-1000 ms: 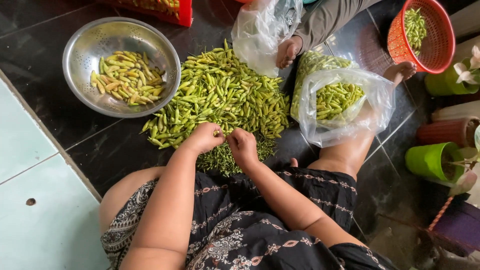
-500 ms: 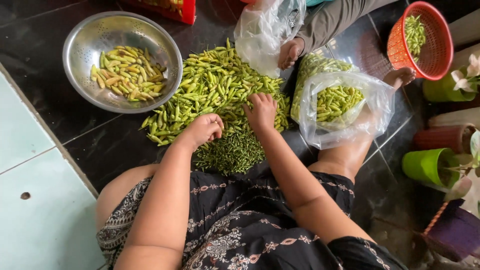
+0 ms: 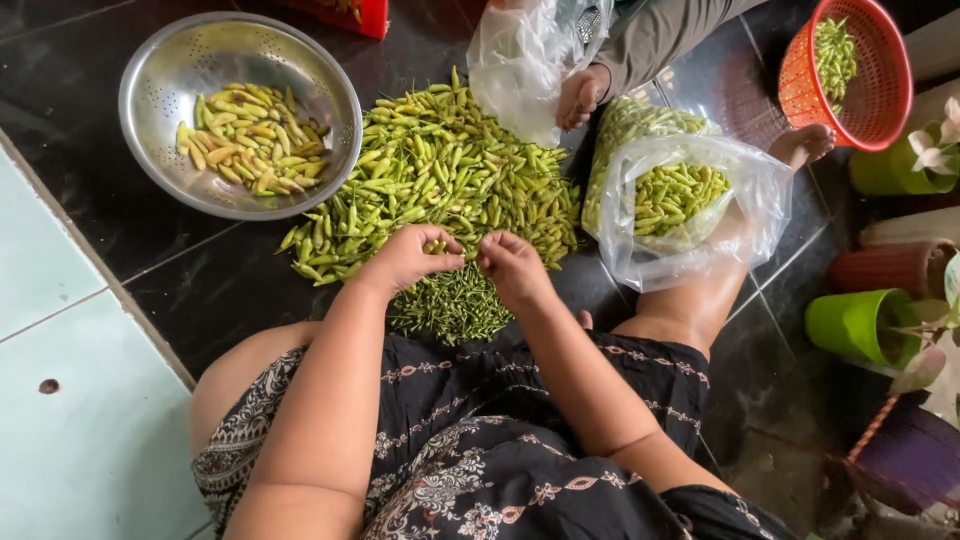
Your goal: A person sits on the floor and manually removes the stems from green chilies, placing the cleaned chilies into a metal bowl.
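Observation:
A big heap of green chilli peppers (image 3: pixel 440 170) lies on the dark floor tiles in front of me. My left hand (image 3: pixel 405 258) and my right hand (image 3: pixel 515 265) meet at the heap's near edge, fingertips pinched together on a chilli between them. Right below the hands lies a small dark green pile of plucked stems (image 3: pixel 450 308). A steel colander (image 3: pixel 160 80) with several yellow-green chillies stands at the upper left.
A clear plastic bag (image 3: pixel 690 200) of chillies rests by my right leg. Another person's foot (image 3: pixel 580 95) and a second plastic bag (image 3: pixel 525 55) are at the top. A red basket (image 3: pixel 880 95) with chillies and green pots (image 3: pixel 855 325) stand at the right.
My right hand reached out to the heap half a second ago, then came back. Both hands are now together again at the heap's near edge.

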